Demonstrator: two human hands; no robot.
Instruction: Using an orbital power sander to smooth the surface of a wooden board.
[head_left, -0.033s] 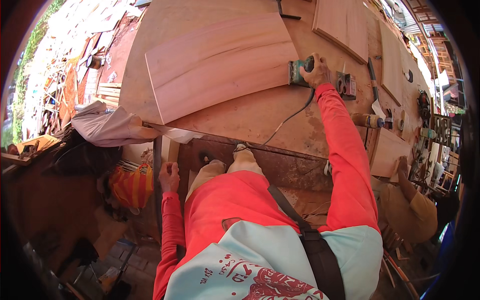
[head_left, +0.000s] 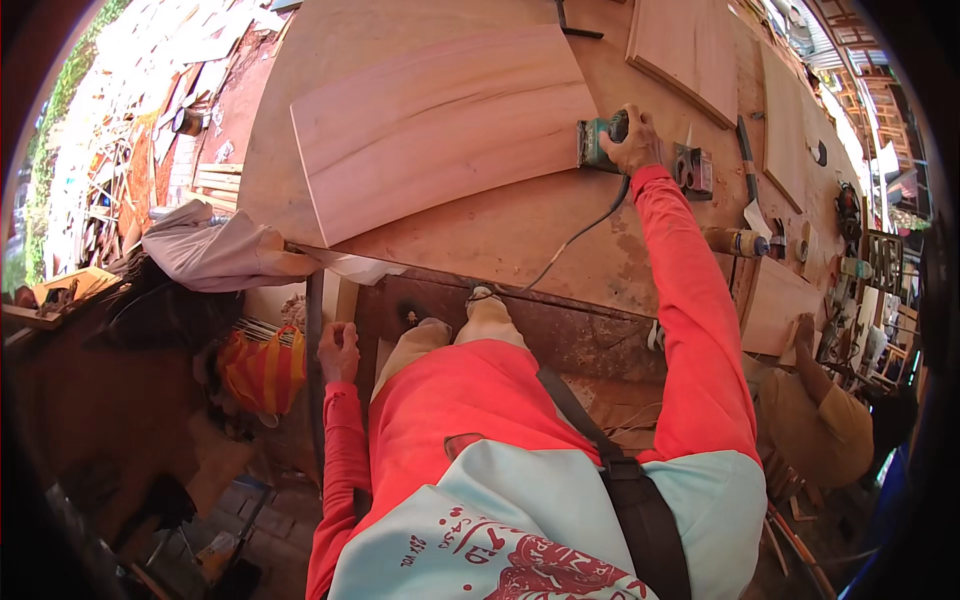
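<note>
My right hand (head_left: 634,145) is closed around a green electric sander (head_left: 594,143), its black cable trailing toward the bench's front edge. The sander sits at the near right corner of a wide, pale reddish wooden board (head_left: 450,125). Dark grain streaks run along the board, which lies flat on the workbench (head_left: 480,232). My left hand (head_left: 338,350) hangs beside my left thigh, below the bench edge. Its fingers are loosely bent and apart, with nothing visible in them.
Right of the sander lie a small dark block-like thing (head_left: 693,171), a dark-handled tool (head_left: 747,165) and a bottle (head_left: 737,241). More boards (head_left: 685,55) rest at the far right. A pale cloth (head_left: 215,250) drapes over the left corner. Another person (head_left: 815,420) is at the right.
</note>
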